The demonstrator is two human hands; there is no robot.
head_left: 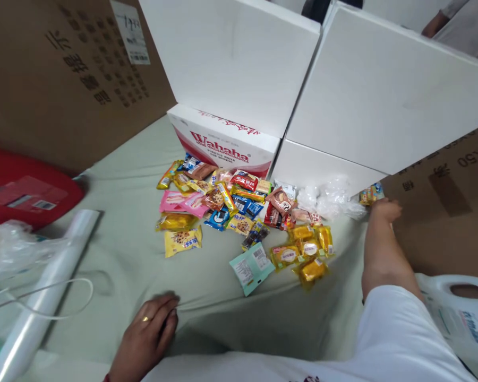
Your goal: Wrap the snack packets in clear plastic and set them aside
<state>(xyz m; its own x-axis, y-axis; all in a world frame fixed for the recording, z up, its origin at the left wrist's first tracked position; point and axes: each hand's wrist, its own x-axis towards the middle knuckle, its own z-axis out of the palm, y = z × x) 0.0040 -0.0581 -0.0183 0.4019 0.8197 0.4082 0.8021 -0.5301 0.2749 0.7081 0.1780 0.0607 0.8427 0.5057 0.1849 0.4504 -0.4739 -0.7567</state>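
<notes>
My right hand (387, 210) is stretched far to the right, its fingers closed at a small yellow-and-blue snack packet (368, 194) beside the clear plastic bags (334, 197). The fingertips are partly hidden. My left hand (153, 326), wearing a ring, rests on the pale green cloth (211, 297) near the front, fingers curled together around nothing visible. Between the hands lies a spread of wrapped snacks: a pink packet (183, 202), a yellow cookie packet (182, 241), a mint-green packet (252, 268) and several golden-wrapped cakes (313, 270).
A Wahaha carton (227, 139) with raised white flaps (239, 58) stands behind the snacks. Brown cardboard walls (63, 90) flank both sides. At left are a red container (27, 185) and a plastic film roll (59, 281); at right, a white jug (462, 318). Another person's arm (436, 25) shows beyond.
</notes>
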